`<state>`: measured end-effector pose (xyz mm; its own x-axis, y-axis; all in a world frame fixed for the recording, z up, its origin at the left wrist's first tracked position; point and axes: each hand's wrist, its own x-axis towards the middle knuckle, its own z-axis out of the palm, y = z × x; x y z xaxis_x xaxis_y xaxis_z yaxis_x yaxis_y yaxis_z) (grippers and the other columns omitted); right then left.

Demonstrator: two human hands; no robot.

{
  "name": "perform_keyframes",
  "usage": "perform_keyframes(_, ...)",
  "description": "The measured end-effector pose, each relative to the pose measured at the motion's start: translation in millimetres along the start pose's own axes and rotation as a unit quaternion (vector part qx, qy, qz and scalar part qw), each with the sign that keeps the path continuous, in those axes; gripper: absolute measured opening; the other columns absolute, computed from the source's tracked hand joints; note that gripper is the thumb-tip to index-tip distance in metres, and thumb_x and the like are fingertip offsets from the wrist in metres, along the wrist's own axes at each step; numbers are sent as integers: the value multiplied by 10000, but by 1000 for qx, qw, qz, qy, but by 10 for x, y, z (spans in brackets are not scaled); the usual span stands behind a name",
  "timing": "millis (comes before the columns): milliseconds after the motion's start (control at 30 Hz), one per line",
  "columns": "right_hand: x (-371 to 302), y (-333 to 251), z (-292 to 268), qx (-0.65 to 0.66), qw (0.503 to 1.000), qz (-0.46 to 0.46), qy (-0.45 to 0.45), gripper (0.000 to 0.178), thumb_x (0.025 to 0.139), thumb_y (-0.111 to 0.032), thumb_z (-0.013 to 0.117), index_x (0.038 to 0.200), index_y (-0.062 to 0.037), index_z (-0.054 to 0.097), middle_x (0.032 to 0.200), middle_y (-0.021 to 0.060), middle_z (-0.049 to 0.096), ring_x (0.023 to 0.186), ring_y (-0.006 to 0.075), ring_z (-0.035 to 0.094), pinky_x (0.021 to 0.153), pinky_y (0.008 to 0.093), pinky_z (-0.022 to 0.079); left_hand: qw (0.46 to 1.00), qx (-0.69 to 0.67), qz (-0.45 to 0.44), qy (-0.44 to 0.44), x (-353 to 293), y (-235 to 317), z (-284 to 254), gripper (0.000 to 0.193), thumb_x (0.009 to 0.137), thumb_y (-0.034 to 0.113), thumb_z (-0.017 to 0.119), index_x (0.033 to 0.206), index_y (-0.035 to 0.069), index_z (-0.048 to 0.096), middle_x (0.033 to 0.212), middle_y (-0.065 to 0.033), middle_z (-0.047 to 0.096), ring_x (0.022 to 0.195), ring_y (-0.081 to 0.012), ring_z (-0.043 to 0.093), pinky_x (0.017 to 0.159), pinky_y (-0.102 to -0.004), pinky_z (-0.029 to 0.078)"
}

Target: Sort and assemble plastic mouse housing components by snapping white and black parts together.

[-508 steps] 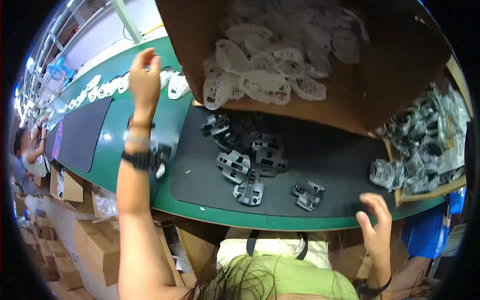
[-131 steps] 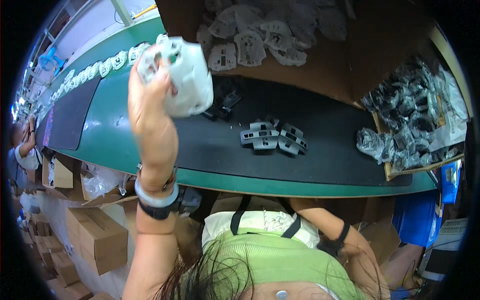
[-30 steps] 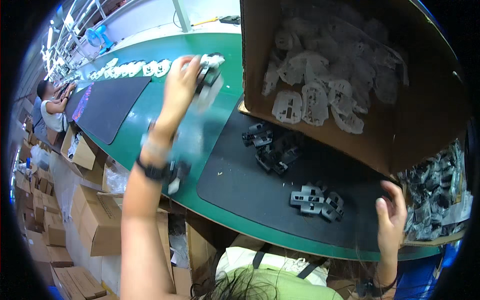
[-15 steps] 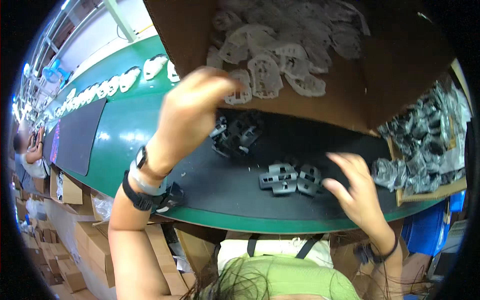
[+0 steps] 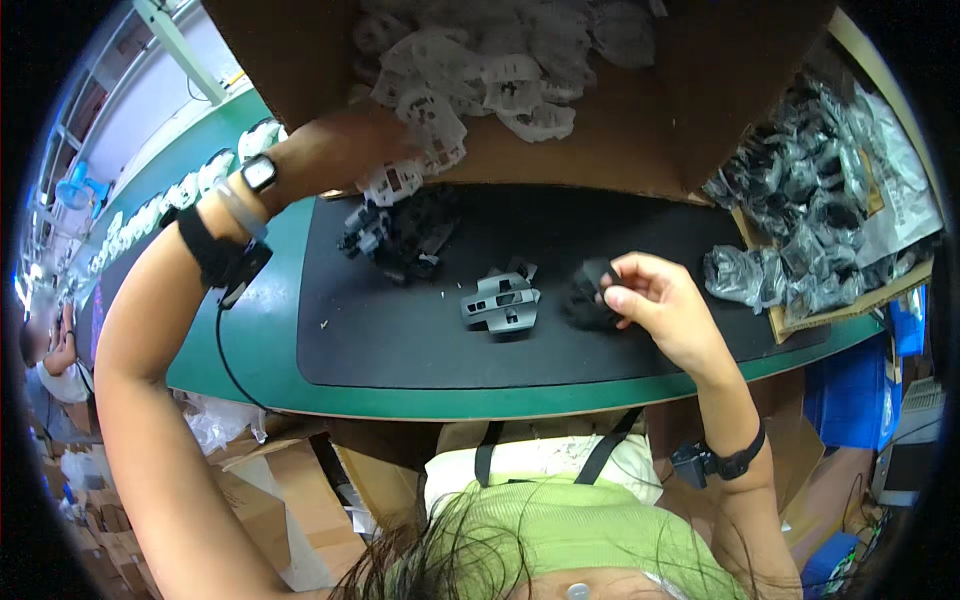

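My left hand (image 5: pixel 360 148), smeared by motion, reaches over the front edge of a large cardboard box. White plastic shells (image 5: pixel 435 125) lie heaped in that box, and one white shell (image 5: pixel 393 184) shows just below the hand; whether the fingers touch it is unclear. Beneath it, black and grey plastic parts (image 5: pixel 400 235) are piled on the black mat. My right hand (image 5: pixel 655 305) is closed, thumb and fingers gripping the edge of a dark plastic part (image 5: pixel 590 295) low over the mat. To the left of that part rests a grey slotted plastic part (image 5: pixel 502 302).
On the right stands an open carton (image 5: pixel 790 322) full of plastic-bagged dark parts (image 5: pixel 830 210). White shells (image 5: pixel 180 195) stand in a row along the green bench (image 5: pixel 270 330). Another person (image 5: pixel 62 350) sits at the far left. Cardboard boxes (image 5: pixel 250 515) crowd the floor below.
My right hand, spread and holding nothing before, has moved left and closed on the dark plastic part. My left hand remains around the box's front edge. The whole view has shifted.
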<state>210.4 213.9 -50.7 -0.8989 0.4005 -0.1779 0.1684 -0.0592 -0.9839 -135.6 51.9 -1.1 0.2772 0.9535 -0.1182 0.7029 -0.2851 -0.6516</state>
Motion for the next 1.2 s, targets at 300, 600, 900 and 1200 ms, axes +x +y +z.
perform_keyframes(300,-131,38,-35,-100,993,-31,55,115,849,-69,596,923,18,604,798,-6,584,717,54,519,639,199,434,963,-225,-145,9,-326,318,-269,599,706,276,721,1173,19,447,1240,-121,481,1146,-302,472,959,-385,404)
perform_keyframes(600,-279,-282,26,-12,983,-112,146,143,840,-122,629,912,0,612,772,4,581,652,59,519,570,197,440,658,-562,-380,327,-12,916,-893,878,574,290,873,1232,2,368,963,-103,562,897,-197,567,778,-306,470)
perform_keyframes(900,75,-722,682,2,970,-229,79,113,844,-82,655,877,15,608,755,27,624,674,75,591,634,203,492,376,-802,-198,419,403,1370,-1210,810,898,597,397,1385,-15,188,1254,-129,454,1158,-201,419,1013,-331,302)
perform_keyframes(1200,112,-680,504,-27,994,-103,16,192,789,-92,712,829,-20,539,711,6,574,655,71,570,635,206,485,396,-761,-288,427,430,1601,-1031,357,873,279,616,1119,42,512,853,-28,537,773,-104,484,706,-254,413)
